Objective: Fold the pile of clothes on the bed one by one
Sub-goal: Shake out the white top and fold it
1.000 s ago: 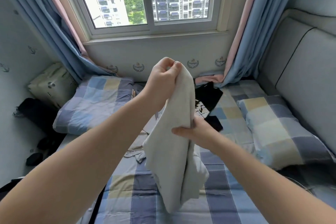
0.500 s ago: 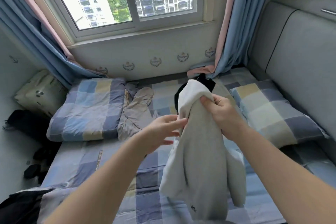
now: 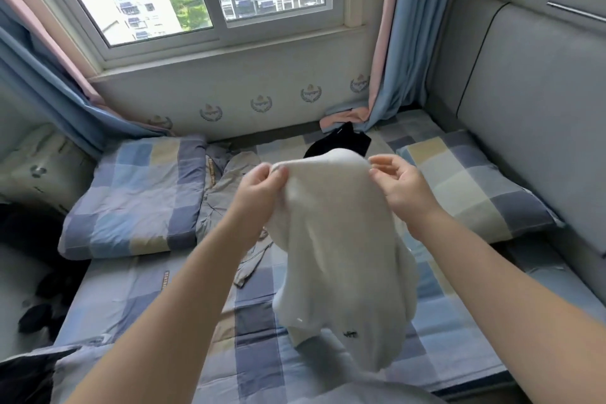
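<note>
Holds a white top (image 3: 341, 239) up over the bed (image 3: 255, 321), its cloth hanging down between the forearms. Pinches its upper left edge between thumb and fingers of the left hand (image 3: 262, 187). Sets the right hand (image 3: 405, 188) at the upper right edge, thumb touching cloth, fingers loosely curled; cannot tell whether gripping. Behind, on the bed: black garment (image 3: 341, 144) near the curtain (image 3: 403, 43), grey garment (image 3: 226, 193) just beside a folded quilt (image 3: 131, 193), pillow (image 3: 475, 187) at right.

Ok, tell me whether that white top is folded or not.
Not folded. The white top hangs loose and bunched in the air above the bed, its upper edge pinched by the left hand and the right hand.
</note>
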A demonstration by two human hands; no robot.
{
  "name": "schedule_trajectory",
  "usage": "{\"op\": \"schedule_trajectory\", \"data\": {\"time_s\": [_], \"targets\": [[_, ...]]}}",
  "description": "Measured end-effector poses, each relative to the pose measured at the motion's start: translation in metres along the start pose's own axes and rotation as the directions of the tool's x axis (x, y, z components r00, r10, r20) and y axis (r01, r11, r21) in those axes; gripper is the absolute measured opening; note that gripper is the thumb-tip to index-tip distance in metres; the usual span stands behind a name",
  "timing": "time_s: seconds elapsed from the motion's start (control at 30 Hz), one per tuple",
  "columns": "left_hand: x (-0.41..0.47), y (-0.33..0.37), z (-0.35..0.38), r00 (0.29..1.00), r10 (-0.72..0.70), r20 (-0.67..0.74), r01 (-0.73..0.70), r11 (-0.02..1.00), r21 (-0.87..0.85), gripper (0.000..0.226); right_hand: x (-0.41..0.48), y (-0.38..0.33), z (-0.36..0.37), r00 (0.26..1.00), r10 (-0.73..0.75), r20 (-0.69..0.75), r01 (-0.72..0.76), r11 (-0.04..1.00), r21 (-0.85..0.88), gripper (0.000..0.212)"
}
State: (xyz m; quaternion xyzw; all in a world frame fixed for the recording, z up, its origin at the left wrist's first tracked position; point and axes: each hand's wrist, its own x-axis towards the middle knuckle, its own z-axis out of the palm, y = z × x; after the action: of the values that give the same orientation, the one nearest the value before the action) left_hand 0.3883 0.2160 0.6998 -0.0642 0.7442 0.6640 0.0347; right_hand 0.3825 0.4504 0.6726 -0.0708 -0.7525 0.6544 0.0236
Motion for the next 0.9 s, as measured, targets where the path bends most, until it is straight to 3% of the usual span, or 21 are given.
{"op": "schedule_trajectory", "data": {"time_s": [0.07, 0.1, 0.17, 0.2, 0.3, 0.4, 0.5, 0.6, 0.7, 0.8, 0.9], "targets": [[0.002, 0.017, -0.002, 0.996, 0.074, -0.052, -0.075, 0.997, -0.026, 0.029, -0.010, -0.005, 0.011, 0.995, -0.089, 0.050, 0.092, 0.994, -0.059, 0.031], [0.001, 0.023, 0.001, 0.994, 0.096, -0.058, -0.099, 0.994, -0.049, 0.030, -0.019, -0.005, 0.019, 0.980, -0.094, 0.178, 0.100, 0.995, -0.023, 0.042], [-0.003, 0.036, 0.011, 0.993, 0.121, -0.012, -0.121, 0.987, -0.108, 0.027, -0.039, -0.001, 0.043, 0.882, -0.018, 0.471, 0.033, 0.999, -0.024, 0.058], [-0.005, 0.040, 0.015, 0.992, 0.124, 0.019, -0.121, 0.986, -0.116, 0.025, -0.044, 0.007, 0.055, 0.853, 0.021, 0.522, 0.020, 0.997, -0.072, 0.059], [-0.006, 0.049, 0.013, 0.993, 0.103, -0.051, -0.109, 0.988, -0.110, 0.026, -0.041, 0.024, 0.071, 0.923, -0.009, 0.384, 0.077, 0.984, -0.163, 0.024], [0.000, 0.043, -0.010, 0.974, -0.018, -0.227, -0.055, 0.950, -0.308, 0.018, -0.028, 0.015, 0.061, 0.950, -0.047, 0.309, 0.067, 0.996, -0.055, 0.029], [-0.007, 0.025, -0.021, 0.995, -0.050, -0.082, 0.011, 0.910, -0.416, 0.009, -0.019, -0.001, 0.051, 0.972, -0.025, 0.234, -0.002, 0.993, 0.115, 0.033], [-0.020, -0.004, -0.016, 0.981, -0.124, 0.146, 0.144, 0.980, -0.134, 0.037, -0.009, -0.012, 0.046, 0.977, 0.014, 0.211, -0.057, 0.978, 0.200, 0.025], [-0.033, -0.041, 0.001, 0.930, -0.190, 0.315, 0.146, 0.976, 0.159, 0.027, -0.007, -0.022, 0.048, 0.976, -0.015, 0.216, -0.040, 0.969, 0.246, 0.025], [-0.034, -0.063, 0.011, 0.955, -0.176, 0.238, 0.156, 0.983, 0.100, 0.034, -0.004, -0.026, 0.048, 0.989, -0.004, 0.150, -0.037, 0.962, 0.271, 0.031], [-0.026, -0.053, 0.006, 0.991, -0.098, 0.093, 0.101, 0.994, -0.032, 0.033, 0.008, -0.022, 0.038, 0.996, 0.005, 0.086, -0.020, 0.984, 0.176, 0.029]]}}
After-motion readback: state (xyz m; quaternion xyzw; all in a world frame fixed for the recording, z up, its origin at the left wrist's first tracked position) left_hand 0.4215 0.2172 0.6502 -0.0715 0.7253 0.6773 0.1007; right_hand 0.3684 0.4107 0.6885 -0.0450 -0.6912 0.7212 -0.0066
